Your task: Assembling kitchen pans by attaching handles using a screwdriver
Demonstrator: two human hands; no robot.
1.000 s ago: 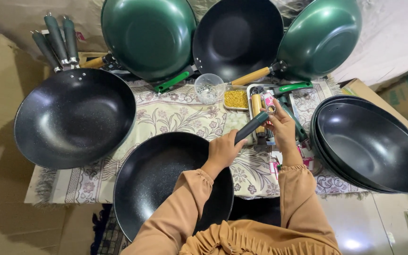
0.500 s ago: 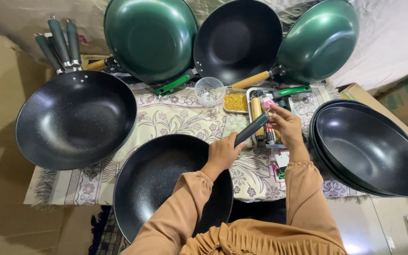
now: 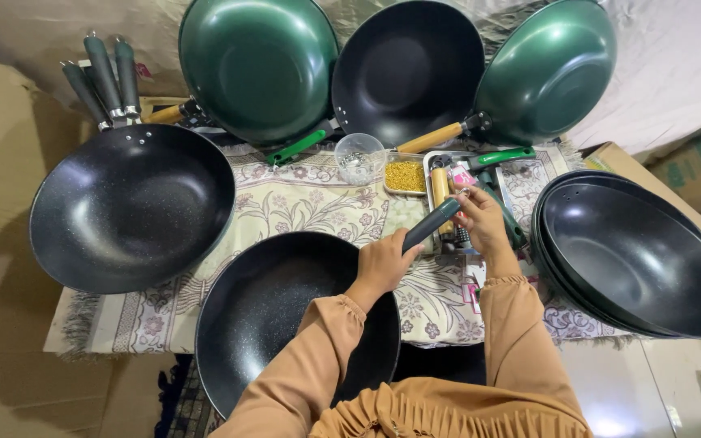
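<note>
Head cam: left hand (image 3: pixel 380 264) clamps wok handle (image 3: pixel 432 225), right hand (image 3: pixel 480 221) pinches handle tip.

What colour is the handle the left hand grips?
Dark grey handle, left hand gripping it; head view.

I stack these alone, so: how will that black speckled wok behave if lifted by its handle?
The black wok looks rigid and probably bowl-heavy, so it may dip away from the dark handle gripped by the left hand. Its rounded bottom could rock on the patterned cloth.

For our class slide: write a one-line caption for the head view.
Left hand grips a black wok's dark handle while the right hand touches its end.
</note>
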